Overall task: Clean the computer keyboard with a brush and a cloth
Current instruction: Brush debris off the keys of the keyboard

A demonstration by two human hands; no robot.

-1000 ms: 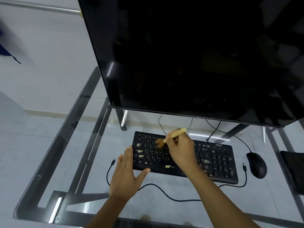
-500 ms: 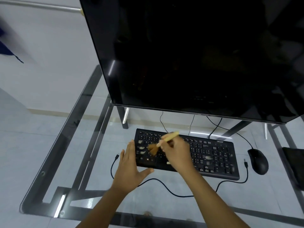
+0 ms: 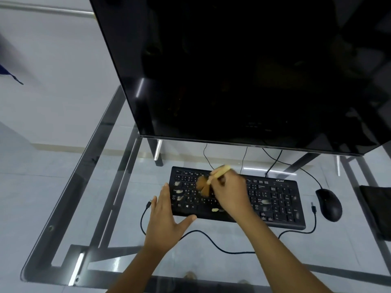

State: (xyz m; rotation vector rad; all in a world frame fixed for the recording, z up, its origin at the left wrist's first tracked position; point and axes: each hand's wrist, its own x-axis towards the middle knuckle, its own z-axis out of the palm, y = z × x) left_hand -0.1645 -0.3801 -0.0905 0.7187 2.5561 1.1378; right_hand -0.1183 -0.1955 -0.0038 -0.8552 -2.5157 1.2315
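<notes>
A black keyboard [image 3: 275, 199] lies on the glass table [image 3: 84, 187] below the monitor, with pale bits of debris on its left keys and near the number pad. My right hand [image 3: 231, 192] grips a small brush [image 3: 215, 174] with a light wooden handle; its brown bristles touch the upper left keys. My left hand [image 3: 165, 220] rests flat with spread fingers at the keyboard's front left corner, thumb along the front edge. A dark cloth [image 3: 378, 210] lies at the table's right edge.
A large black monitor [image 3: 243, 70] leans over the back of the table. A black mouse [image 3: 329, 205] sits right of the keyboard. A black cable [image 3: 211, 242] loops across the glass in front. The table's metal frame shows through the glass.
The brush swept left over the keys and then back up toward the top rows. My left hand stayed at the keyboard's left corner. The camera shifted slightly.
</notes>
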